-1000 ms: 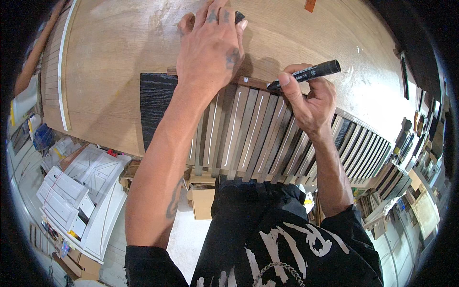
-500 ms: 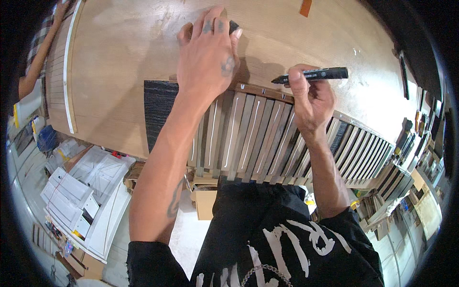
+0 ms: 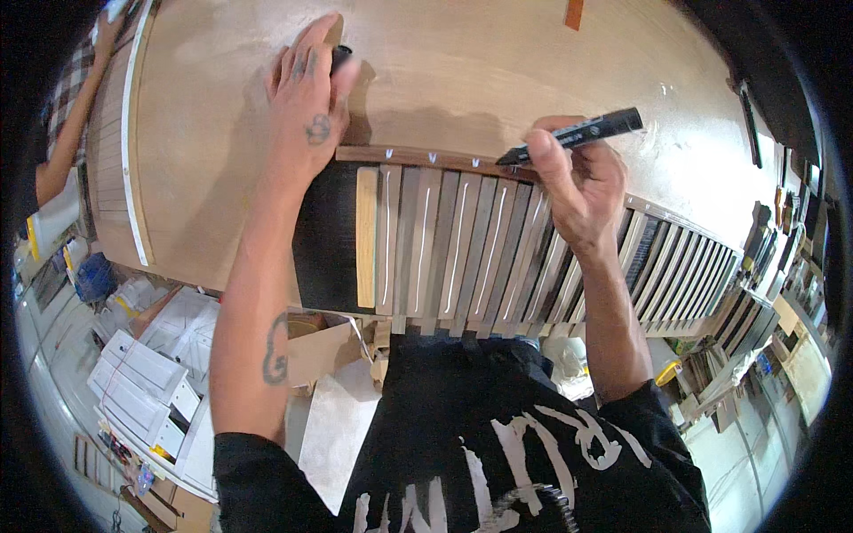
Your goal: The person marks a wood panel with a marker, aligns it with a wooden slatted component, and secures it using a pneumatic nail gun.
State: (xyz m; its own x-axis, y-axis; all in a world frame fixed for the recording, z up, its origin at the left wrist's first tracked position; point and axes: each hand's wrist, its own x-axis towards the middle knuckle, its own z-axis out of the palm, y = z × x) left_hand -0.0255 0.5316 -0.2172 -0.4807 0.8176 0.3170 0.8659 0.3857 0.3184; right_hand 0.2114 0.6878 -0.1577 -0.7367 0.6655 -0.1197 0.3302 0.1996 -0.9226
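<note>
My right hand [image 3: 582,182] grips a black marker [image 3: 593,131] that slants down to the left. Its dark tip is at a brown wooden strip [image 3: 409,157], beside a row of short white marks; whether it touches cannot be told. Below the strip, several narrow wooden slats [image 3: 442,240] lie side by side, many with a thin white line along them. My left hand [image 3: 311,93] is over the tabletop, left of the strip, with a small black marker cap [image 3: 341,58] between thumb and fingers. The thumb is slightly blurred.
A pale wooden tabletop [image 3: 213,107] carries the work. A dark panel [image 3: 333,244] lies under the slats' left side. More striped slats [image 3: 684,262] extend right. White panels [image 3: 133,377] are stacked at lower left, beside cardboard [image 3: 333,351]. Another person's arm [image 3: 75,133] shows at the far left.
My left hand has moved left with the cap, uncovering the strip's left end and a lighter slat. The marker in my right hand has tilted, its tip lower and farther left.
</note>
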